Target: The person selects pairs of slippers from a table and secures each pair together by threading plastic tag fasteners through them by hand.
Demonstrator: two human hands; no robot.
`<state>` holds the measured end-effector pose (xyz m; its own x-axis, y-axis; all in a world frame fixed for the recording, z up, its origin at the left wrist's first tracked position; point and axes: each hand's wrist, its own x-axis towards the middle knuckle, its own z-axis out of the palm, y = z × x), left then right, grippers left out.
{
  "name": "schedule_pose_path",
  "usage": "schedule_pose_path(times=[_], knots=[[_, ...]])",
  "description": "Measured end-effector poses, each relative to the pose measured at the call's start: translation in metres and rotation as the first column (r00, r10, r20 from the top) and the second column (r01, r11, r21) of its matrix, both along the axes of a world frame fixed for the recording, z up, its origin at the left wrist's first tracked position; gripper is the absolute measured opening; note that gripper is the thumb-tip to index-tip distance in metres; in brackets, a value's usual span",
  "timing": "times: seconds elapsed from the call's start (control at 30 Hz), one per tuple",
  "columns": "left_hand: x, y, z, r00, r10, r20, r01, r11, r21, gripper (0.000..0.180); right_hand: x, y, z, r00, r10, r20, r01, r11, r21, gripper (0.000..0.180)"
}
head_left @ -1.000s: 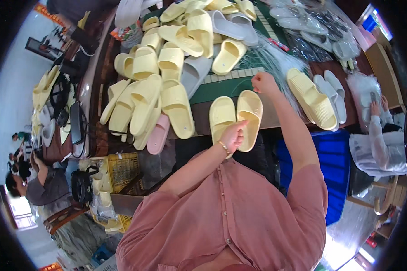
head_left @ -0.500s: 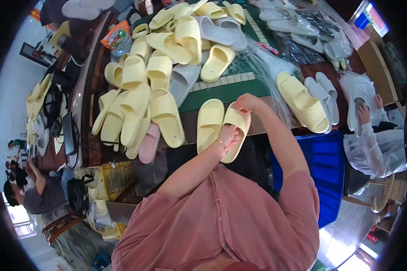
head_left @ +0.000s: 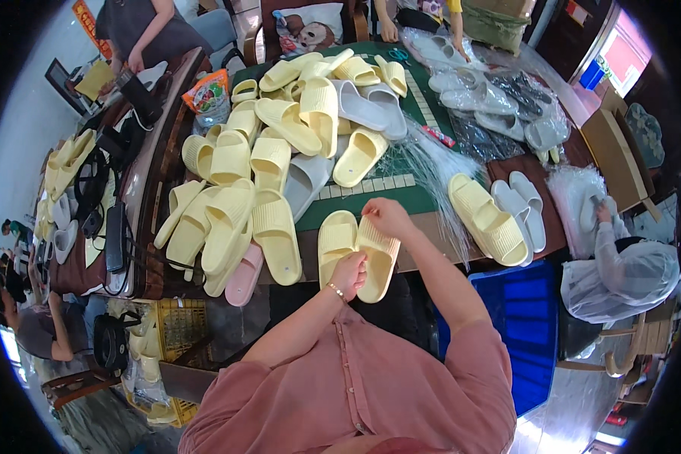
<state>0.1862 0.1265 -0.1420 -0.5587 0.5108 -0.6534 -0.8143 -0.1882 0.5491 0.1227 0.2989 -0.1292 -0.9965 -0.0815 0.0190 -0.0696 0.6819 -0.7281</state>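
Note:
Two pale yellow slide slippers lie side by side at the near table edge: the left slipper (head_left: pixel 335 244) and the right slipper (head_left: pixel 378 257). My left hand (head_left: pixel 349 274) grips the heel end of the pair from below. My right hand (head_left: pixel 387 216) holds the toe end of the right slipper. A big heap of yellow slippers (head_left: pixel 280 136) covers the green mat (head_left: pixel 401 193) to the left, mixed with a few grey slippers (head_left: pixel 359 106) and one pink slipper (head_left: pixel 242 276).
A yellow and white pair (head_left: pixel 499 216) lies at the right. Bagged slippers (head_left: pixel 499 98) fill the far right. A blue crate (head_left: pixel 514 325) stands below the table. A person in a plastic coat (head_left: pixel 620 265) works at the right; other people sit at left.
The pair in my hands has come nearer to my body and the two slippers now lie closer together. My head has shifted, so the table sits lower in view.

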Motion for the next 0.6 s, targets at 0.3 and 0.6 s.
schedule_pose_path(times=[0.3,0.6], knots=[[-0.012,-0.015,-0.007,0.971,-0.030,-0.237,-0.007,0.988,-0.153,0.018,0.077,-0.041,0.020,0.949,-0.011,-0.315,-0.008,0.998,-0.059,0.024],[0.001,-0.026,-0.034,0.886,-0.146,-0.439,-0.001,0.948,-0.318,0.015,0.103,-0.056,-0.020,0.996,-0.082,-0.038,0.073,0.979,-0.188,0.015]])
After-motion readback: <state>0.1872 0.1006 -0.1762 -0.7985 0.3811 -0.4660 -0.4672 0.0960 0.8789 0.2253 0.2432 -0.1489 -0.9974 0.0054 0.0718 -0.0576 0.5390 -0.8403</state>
